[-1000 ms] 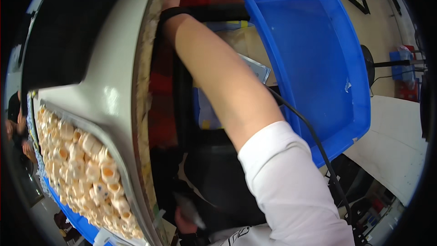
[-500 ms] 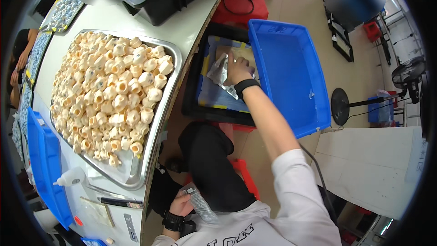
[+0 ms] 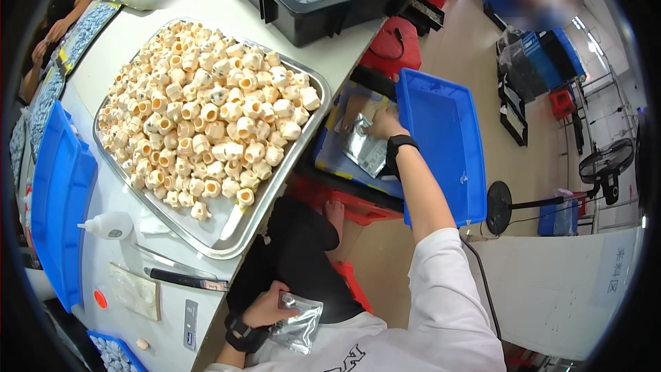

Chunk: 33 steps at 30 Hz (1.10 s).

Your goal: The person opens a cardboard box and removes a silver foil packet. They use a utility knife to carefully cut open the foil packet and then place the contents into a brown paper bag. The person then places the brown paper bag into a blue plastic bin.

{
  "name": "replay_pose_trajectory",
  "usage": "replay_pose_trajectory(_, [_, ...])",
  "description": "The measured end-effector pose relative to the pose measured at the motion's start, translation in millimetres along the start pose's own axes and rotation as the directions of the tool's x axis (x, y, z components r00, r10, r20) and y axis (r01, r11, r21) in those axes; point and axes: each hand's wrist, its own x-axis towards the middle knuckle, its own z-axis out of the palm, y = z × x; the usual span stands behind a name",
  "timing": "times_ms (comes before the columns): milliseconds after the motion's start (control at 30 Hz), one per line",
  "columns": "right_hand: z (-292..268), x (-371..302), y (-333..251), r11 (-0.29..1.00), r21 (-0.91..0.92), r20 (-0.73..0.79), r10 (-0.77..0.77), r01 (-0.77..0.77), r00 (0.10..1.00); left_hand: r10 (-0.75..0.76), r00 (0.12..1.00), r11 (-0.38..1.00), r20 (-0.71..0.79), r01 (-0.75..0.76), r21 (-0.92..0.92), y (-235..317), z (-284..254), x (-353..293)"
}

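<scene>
Pinching a silver foil pouch (image 3: pixel 303 327) between closed thumb and fingers, the left hand (image 3: pixel 267 308) is, in the head view, nearside of the steel tray (image 3: pixel 222 253). Right of this tray, the right hand (image 3: pixel 385 125), fingers partly curled, touches a second foil pouch (image 3: pixel 365 149); its grip is indeterminable.

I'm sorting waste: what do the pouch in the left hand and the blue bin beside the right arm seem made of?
Silver pouch: probably foil or metallised film, shiny; its creases throw bright glints.
Blue bin: likely hard plastic, slightly glossy; it looks smooth, evenly coloured, moulded.
</scene>
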Motion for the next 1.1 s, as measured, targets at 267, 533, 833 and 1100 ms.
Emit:
replay_pose_trajectory(267, [-7.8,36.1,-5.9,1.000,0.012,0.063,0.004,-0.005,0.998,0.379,0.892,0.903,-0.246,-0.298,0.309,-5.8,12.7,-7.3])
replay_pose_trajectory(533, [-11.5,50.2,-2.8,0.995,-0.008,0.232,-0.100,0.104,0.968,0.267,0.933,0.963,-0.241,-0.247,0.110,1.2,1.5,-1.7])
replay_pose_trajectory(833, [-6.3,57.7,19.7,0.929,0.220,-0.310,-0.224,0.299,0.924,0.283,0.896,0.959,-0.341,-0.271,0.082,-5.5,7.7,-6.1])
replay_pose_trajectory(1100, [-36.9,0.6,9.2,0.625,0.604,-0.671,0.063,0.495,0.739,0.359,0.847,0.933,-0.393,-0.323,0.158,-2.1,12.3,-18.3])
